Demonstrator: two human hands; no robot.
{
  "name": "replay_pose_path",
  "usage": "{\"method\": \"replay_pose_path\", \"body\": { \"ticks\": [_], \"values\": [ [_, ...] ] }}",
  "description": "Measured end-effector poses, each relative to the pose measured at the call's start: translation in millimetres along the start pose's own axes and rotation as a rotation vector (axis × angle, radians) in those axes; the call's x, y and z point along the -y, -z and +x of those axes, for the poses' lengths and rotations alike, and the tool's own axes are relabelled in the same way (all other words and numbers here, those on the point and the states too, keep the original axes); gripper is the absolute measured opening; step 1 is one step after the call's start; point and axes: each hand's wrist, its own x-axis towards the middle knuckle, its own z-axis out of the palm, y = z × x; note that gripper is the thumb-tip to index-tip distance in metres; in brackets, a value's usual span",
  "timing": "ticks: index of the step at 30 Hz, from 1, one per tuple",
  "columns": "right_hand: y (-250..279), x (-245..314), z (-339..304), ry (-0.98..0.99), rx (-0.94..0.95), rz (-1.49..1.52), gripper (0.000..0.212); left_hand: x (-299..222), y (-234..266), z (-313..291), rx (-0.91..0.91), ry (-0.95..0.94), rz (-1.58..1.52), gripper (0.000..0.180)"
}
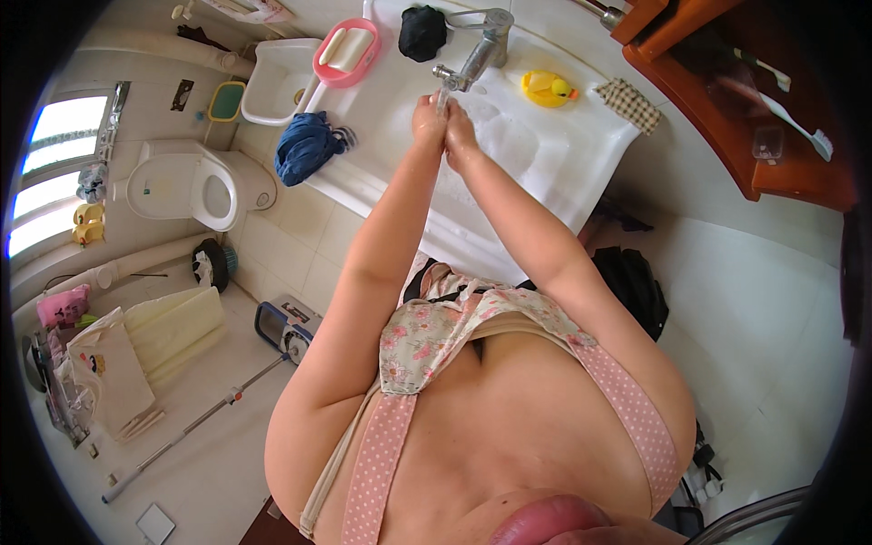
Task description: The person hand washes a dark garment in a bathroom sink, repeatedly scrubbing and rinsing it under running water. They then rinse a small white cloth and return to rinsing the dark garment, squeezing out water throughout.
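My left hand (428, 123) and my right hand (460, 133) meet under the spout of a chrome faucet (484, 53). A thin stream of water (442, 102) runs down between them. Both hands look wet and press against each other. Their fingers point down and away, foreshortened, so I cannot make out how far they curl or whether anything lies between the palms. Below them is a white sink (581, 182), with white foam (490, 136) spread over its basin, mostly right of my hands.
Around the sink's rim sit a pink soap dish (320, 62) with soap, a dark cloth bundle (422, 34), a yellow rubber duck (547, 89) and a checked cloth (629, 104). Blue cloth (307, 150) hangs over the left edge. A wooden shelf (699, 109) holds toothbrushes at right.
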Motion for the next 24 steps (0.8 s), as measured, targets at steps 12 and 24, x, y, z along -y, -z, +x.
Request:
{"method": "replay_pose_path", "body": {
  "ticks": [12,24],
  "values": [
    [-18,-1,-32,0.579,0.025,-0.646,0.040,32,43,1,0.445,0.219,-0.952,0.047],
    [4,17,-24,0.334,0.033,-0.503,0.038,20,13,-38,0.198,0.102,-0.515,0.057]
  ]
}}
